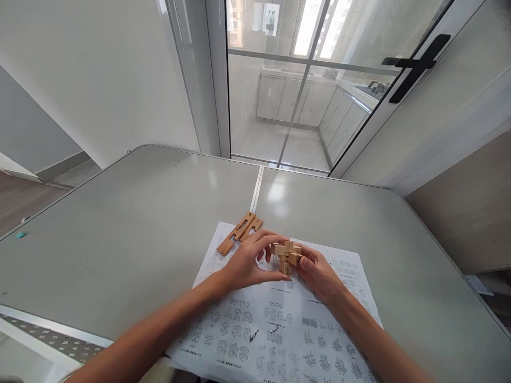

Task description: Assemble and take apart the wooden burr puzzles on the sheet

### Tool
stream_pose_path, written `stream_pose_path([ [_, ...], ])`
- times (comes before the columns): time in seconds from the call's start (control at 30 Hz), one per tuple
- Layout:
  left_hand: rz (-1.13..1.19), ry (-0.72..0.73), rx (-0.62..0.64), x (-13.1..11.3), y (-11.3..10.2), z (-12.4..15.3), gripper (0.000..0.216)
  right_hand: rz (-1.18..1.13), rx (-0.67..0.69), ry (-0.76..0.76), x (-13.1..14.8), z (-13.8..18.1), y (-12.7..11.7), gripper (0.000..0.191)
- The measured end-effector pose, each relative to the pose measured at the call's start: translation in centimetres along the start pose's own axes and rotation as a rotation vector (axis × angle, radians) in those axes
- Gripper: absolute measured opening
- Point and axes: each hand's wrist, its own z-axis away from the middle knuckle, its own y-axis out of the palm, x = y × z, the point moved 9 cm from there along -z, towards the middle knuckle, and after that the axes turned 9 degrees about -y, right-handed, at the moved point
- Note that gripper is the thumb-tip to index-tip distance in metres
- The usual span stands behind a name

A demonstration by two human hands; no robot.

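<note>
Both our left hand [247, 264] and right hand [319, 274] pinch the interlocked pale-wood block puzzle [288, 256]; we judge it light and stiff, best gripped at its bar ends.

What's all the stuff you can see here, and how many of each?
Flat grey table: one, grey, fills the middle of the view.
White paper sheet printed with small black diagrams: one, white, on the table under the hands.
Interlocked wooden block puzzle: one, light brown, gripped between both hands above the sheet.
Loose flat notched wooden bars: two, light brown, side by side at the sheet's far left corner.
Small teal object: one, teal, table's left edge; too small to identify.
Glass door: one, clear, behind the table.
Black door handle: one, black, upper right.
Left hand: one, bare, on the puzzle.
Right hand: one, bare, on the puzzle.
</note>
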Motion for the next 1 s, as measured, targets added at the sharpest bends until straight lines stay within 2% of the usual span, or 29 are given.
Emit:
stream_pose_path([
  [0.23, -0.007, 0.020, 0.031, -0.1, 0.4, 0.3, 0.065, -0.025, 0.007, 0.008, -0.2, 0.1, 0.3, 0.062],
  [0.4, -0.005, -0.019, 0.024, 0.2, 0.5, 0.4, 0.066, -0.077, -0.023, -0.017, -0.4, 0.3, 0.3, 0.064],
  [0.5, 0.061, -0.035, 0.005, 0.3, 0.4, 0.4, 0.070, -0.068, -0.082, -0.038, 0.0, 0.5, 0.2, 0.049],
  [0.63, 0.110, -0.069, -0.034, 0.6, 0.2, 0.3, 0.068, 0.124, -0.130, -0.110, 1.3, 0.5, 0.0, 0.035],
  [0.8, 0.135, -0.058, -0.012, 0.6, 0.5, 0.3, 0.069, 0.321, -0.189, -0.186, 2.0, 0.7, -0.7, 0.036],
  [1.0, 0.077, -0.006, -0.040, 0.3, 0.4, 0.6, 0.067, 0.441, -0.143, -0.198, 1.7, 0.8, -0.2, 0.043],
])
